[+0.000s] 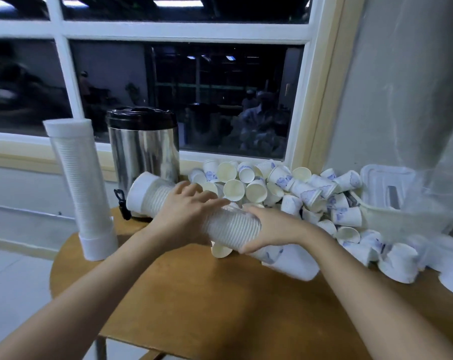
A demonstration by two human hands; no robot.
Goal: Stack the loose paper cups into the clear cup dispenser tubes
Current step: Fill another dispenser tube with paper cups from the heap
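Left of frame: upright dispenser tube [81, 188], full of stacked cups, standing on counter [194, 294]. Behind it, steel urn [142, 149] with black lid. Centre: second tube [155, 201] lying near-horizontal above counter, packed with cups, white cap toward urn. Left grip [186, 216] wrapped over second tube's middle. Right grip [269, 229] clasps its near end, thumb underneath. Right: pile of loose paper cups [272, 185] below window, plastic container [386, 206] beyond.

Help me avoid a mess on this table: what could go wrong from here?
The clear cup-filled dispenser tube, held sideways by left hand and right hand, could shed cups from its near end.
Swinging it may scatter the pile of loose white paper cups or topple the upright full tube.
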